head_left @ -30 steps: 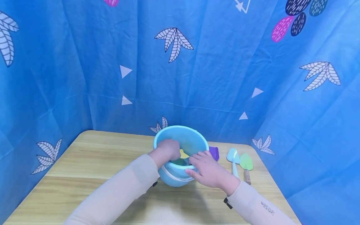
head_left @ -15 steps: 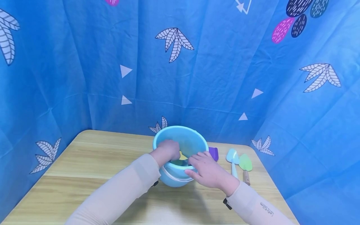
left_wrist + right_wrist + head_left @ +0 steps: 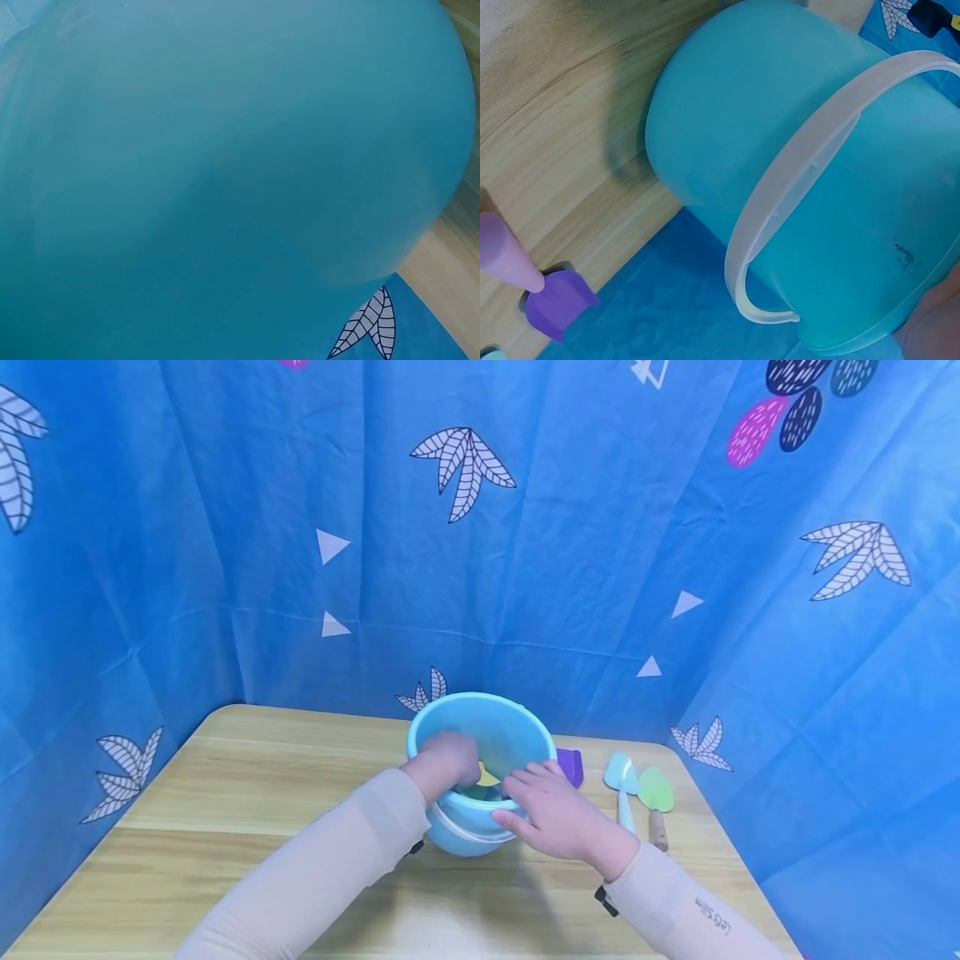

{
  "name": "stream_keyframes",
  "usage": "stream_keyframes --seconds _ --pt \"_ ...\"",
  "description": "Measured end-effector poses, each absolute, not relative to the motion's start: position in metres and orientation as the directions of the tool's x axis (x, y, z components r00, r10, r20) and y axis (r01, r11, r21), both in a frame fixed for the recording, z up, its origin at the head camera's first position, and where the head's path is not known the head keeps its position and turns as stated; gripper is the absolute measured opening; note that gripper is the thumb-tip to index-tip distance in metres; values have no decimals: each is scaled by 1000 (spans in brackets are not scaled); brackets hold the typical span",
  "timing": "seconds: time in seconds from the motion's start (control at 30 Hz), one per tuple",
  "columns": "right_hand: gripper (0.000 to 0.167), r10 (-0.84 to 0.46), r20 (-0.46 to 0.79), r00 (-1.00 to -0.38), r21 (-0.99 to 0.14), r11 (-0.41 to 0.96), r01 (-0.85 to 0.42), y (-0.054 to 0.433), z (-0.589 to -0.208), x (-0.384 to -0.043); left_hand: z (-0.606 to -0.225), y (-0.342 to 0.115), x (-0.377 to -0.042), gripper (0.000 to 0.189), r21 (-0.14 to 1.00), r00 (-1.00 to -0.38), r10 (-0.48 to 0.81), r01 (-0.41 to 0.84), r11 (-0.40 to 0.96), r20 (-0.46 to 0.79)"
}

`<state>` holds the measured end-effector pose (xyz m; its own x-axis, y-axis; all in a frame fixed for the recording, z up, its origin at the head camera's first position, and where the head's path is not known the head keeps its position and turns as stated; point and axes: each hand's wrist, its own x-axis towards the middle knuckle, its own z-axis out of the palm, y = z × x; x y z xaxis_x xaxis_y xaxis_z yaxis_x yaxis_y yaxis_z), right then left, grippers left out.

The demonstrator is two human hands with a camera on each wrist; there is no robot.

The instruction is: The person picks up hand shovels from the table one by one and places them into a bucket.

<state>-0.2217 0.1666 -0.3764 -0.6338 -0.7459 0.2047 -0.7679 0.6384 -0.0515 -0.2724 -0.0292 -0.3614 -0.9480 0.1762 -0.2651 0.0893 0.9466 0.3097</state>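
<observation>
A light blue bucket [image 3: 498,727] stands near the back of the table, its white handle [image 3: 780,172] hanging down on the outside. My left hand [image 3: 452,756] reaches over the near left rim into it; the fingers are hidden inside, so I cannot tell what they hold. With fingers over the rim and thumb outside, my right hand [image 3: 555,810] grips the bucket at its near right. Between the hands, a small yellow piece [image 3: 487,774] shows inside, beside something green. The bucket's outer wall [image 3: 240,180] fills most of the left wrist view.
To the right of the bucket, a purple toy shovel [image 3: 559,300] with a pink handle lies on the wooden table [image 3: 300,760]. Further right are a light blue shovel [image 3: 621,772] and a green one [image 3: 656,789]. A blue patterned curtain [image 3: 480,568] closes off the back and sides.
</observation>
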Motion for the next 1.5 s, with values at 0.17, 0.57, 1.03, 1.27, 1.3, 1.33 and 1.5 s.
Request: stream_keyframes --seconds 0.17,0.57,1.03,1.27,1.3,1.33,1.5 --pt "40 -746 210 -632 -49 637 -769 166 -376 -221 -363 -29 -273 14 305 -952 175 93 948 -252" --pt "38 -746 206 -633 -54 637 -769 166 -376 -221 -365 -28 -275 15 262 -954 174 108 959 -242" --pt "38 -744 212 -633 -58 637 -769 166 -377 -221 -364 -28 -273 14 256 -954 180 116 960 -240" --pt "38 -742 212 -635 -59 639 -767 166 -377 -221 -364 -28 -272 11 245 -950 191 130 961 -245" --pt "39 -742 212 -636 -59 640 -766 166 -377 -221 -364 -28 -271 11 252 -949 194 130 959 -248" --pt "39 -742 211 -637 -60 640 -766 166 -377 -221 -363 -29 -271 11 260 -948 197 131 957 -249" --pt "39 -740 211 -639 -65 641 -764 166 -377 -221 -363 -29 -269 8 317 -945 217 133 939 -245"
